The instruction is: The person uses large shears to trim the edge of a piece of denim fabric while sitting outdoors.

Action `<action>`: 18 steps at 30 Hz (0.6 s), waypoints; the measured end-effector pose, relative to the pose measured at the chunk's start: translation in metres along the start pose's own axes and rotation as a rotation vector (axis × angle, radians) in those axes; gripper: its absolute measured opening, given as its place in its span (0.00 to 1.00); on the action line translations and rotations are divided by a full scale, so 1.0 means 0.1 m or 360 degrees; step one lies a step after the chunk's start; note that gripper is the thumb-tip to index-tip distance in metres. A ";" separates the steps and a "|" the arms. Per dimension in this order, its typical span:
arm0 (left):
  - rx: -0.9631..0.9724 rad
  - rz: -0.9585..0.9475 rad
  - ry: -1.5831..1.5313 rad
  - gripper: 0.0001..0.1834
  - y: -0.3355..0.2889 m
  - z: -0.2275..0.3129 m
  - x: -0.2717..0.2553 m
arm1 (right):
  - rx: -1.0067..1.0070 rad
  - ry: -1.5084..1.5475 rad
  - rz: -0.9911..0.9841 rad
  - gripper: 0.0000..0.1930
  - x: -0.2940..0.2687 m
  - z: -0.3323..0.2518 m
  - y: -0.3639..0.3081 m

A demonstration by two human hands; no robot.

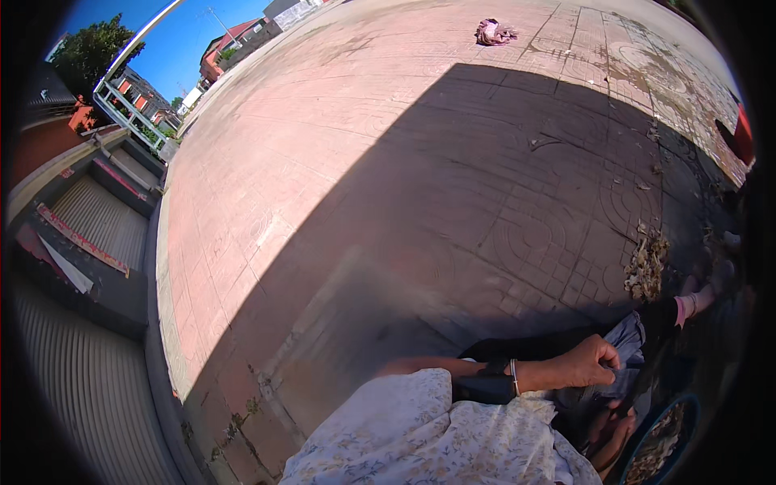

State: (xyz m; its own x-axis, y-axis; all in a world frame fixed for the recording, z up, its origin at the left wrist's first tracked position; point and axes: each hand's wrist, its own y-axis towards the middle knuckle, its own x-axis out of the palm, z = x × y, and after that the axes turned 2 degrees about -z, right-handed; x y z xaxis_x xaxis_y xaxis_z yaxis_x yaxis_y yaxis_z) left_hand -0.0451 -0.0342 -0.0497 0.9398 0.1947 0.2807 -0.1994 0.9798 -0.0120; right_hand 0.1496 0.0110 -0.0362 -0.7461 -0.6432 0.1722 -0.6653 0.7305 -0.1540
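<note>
My left hand (588, 362), with a silver bracelet (513, 377) and a black band (488, 385) at the wrist, reaches over my lap. Its fingers are closed in a pinch beside a grey-blue cloth (629, 339); what sits between them is too small to make out. Lower down, in shade, is my right hand (616, 428), its fingers bent. Whether it holds something cannot be seen. Close by it stands a round blue-rimmed container (697, 414) with small pale brownish pieces (659, 443) inside.
Past my legs lies a heap of dry, pale scraps (647, 263) on the shaded paving (517, 218). Farther off, a crumpled pinkish cloth (493, 32) rests in sunlight. A red object (744, 136) stands at the right edge. Shuttered buildings (89, 388) line the left.
</note>
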 end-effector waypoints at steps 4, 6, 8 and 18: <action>-0.0059 0.0014 -0.0032 0.06 0.06 -0.02 -0.11 | 0.0101 -0.0088 0.0112 0.26 0.06 0.01 0.14; -0.0069 0.0028 -0.0028 0.06 0.08 0.00 -0.13 | 0.0105 -0.0097 0.0143 0.27 0.07 0.04 0.18; -0.0073 0.0049 -0.0012 0.06 0.09 0.02 -0.13 | 0.0106 -0.0121 0.0145 0.27 0.06 0.05 0.21; -0.0105 0.0028 -0.0026 0.07 0.09 0.01 -0.13 | 0.0153 -0.0154 0.0163 0.28 0.04 0.04 0.18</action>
State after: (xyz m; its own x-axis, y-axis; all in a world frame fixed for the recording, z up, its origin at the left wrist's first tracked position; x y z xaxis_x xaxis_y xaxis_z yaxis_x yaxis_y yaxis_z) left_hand -0.0593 -0.0284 -0.0524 0.9316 0.2117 0.2956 -0.1966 0.9772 -0.0803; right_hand 0.1347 0.0203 -0.0416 -0.8062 -0.5889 0.0570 -0.5815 0.7711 -0.2593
